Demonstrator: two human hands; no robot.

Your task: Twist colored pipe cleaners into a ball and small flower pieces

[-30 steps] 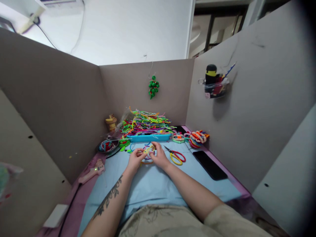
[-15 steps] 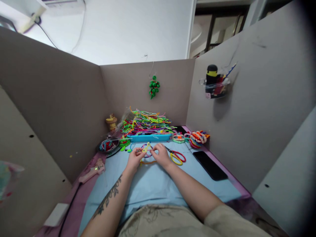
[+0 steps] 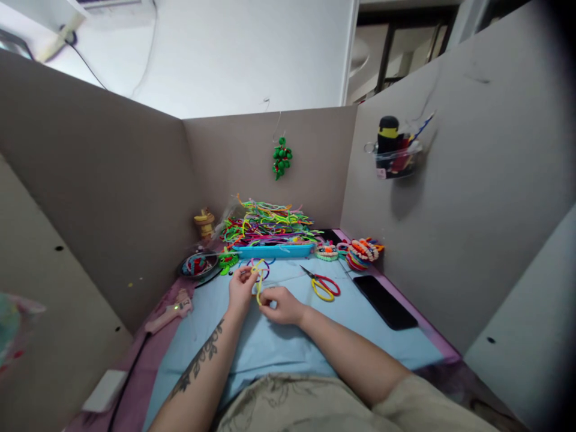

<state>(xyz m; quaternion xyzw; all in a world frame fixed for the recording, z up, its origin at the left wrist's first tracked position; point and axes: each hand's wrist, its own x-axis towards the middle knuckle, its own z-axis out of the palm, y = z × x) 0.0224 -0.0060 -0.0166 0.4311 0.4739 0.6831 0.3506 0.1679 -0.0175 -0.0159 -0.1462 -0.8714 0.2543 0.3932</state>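
Observation:
Between the fingers of my left hand (image 3: 240, 289) is the bent part of a yellow pipe cleaner (image 3: 259, 289), with loops standing above the fingertips. Lower and to the right, my right hand (image 3: 283, 306) pinches the strand's near end, so a length runs between the two hands. Just behind the yellow loops, a purple pipe cleaner ring (image 3: 267, 270) lies on the light blue cloth (image 3: 315, 336). Scissors (image 3: 324, 287) with one red and one yellow handle lie to the right of my hands, blades slightly apart.
A blue tray (image 3: 275, 252) stands at the back below a heap of coloured pipe cleaners (image 3: 270, 221). Finished pieces (image 3: 360, 252) and a black phone (image 3: 386, 303) lie right. A pink glue gun (image 3: 171, 313) and a round dish (image 3: 198, 266) are left. Grey panels enclose the table.
My right hand has moved down and toward me, drawing the yellow pipe cleaner's end away from my left hand. My left hand has shifted slightly left. The orange strand below is now hidden.

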